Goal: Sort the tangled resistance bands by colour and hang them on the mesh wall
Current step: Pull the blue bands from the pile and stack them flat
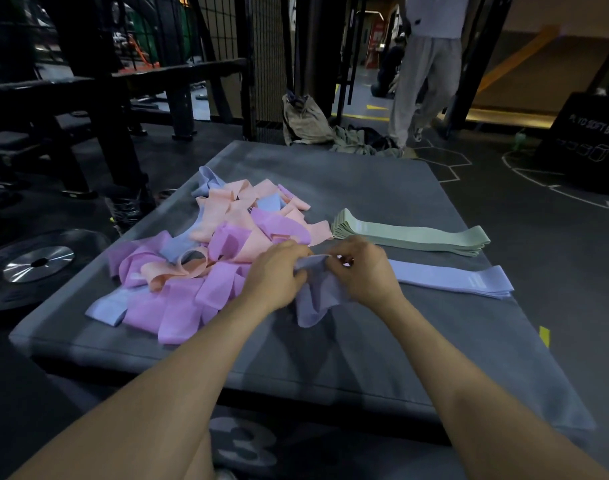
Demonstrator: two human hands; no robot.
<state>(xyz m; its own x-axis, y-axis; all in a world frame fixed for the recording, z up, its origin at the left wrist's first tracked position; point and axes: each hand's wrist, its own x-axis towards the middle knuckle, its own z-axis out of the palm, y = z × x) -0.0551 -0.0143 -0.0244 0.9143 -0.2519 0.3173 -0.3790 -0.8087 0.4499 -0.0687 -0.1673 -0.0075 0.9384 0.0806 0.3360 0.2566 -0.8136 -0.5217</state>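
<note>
A tangled heap of pink, peach and pale blue resistance bands (209, 258) lies on the left half of a grey mat (365, 188). To the right, green bands (414, 233) form a flat stack, and in front of it lies a flat stack of pale blue bands (462, 280). My left hand (277, 271) and my right hand (360, 268) both pinch the top edge of one crumpled pale blue band (315, 299), which droops onto the mat between my wrists. A black mesh wall (268, 57) stands beyond the mat's far edge.
A weight plate (39, 263) lies on the floor left of the mat. Black rack frames (98, 98) stand at the back left. Bags and clothing (306, 123) sit behind the mat. A person in grey trousers (421, 81) stands at the back right, beside a black soft box (594, 140).
</note>
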